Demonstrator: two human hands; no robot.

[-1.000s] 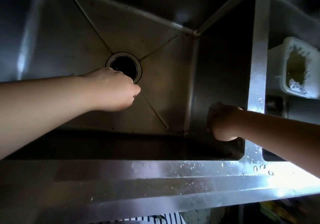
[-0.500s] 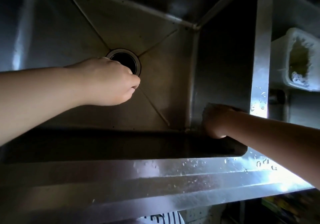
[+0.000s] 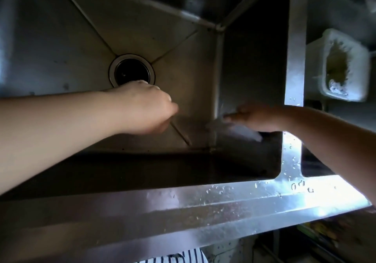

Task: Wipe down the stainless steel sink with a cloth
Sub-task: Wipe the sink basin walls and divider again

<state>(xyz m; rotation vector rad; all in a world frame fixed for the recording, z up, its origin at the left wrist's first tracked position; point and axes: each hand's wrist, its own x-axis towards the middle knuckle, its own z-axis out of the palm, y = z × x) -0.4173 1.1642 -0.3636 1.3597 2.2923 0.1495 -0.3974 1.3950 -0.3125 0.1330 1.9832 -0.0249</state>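
The stainless steel sink (image 3: 203, 203) fills the view, with its round drain (image 3: 132, 71) in the middle of the creased floor. My left hand (image 3: 146, 106) hovers as a curled fist just in front of the drain, and nothing shows in it. My right hand (image 3: 256, 118) reaches over the divider and holds a pale cloth (image 3: 244, 132) against the right wall, low near the front right corner. Hand and cloth are motion-blurred.
A steel divider (image 3: 295, 59) with water drops separates a second basin on the right. There a white tub (image 3: 345, 65) holds something yellowish and foamy. The wet front rim runs across the bottom of the view, with striped clothing (image 3: 179, 257) below it.
My right hand has slid left along the right wall toward the floor corner, and the pale cloth now shows under it. My left fist has shifted right, uncovering the drain.
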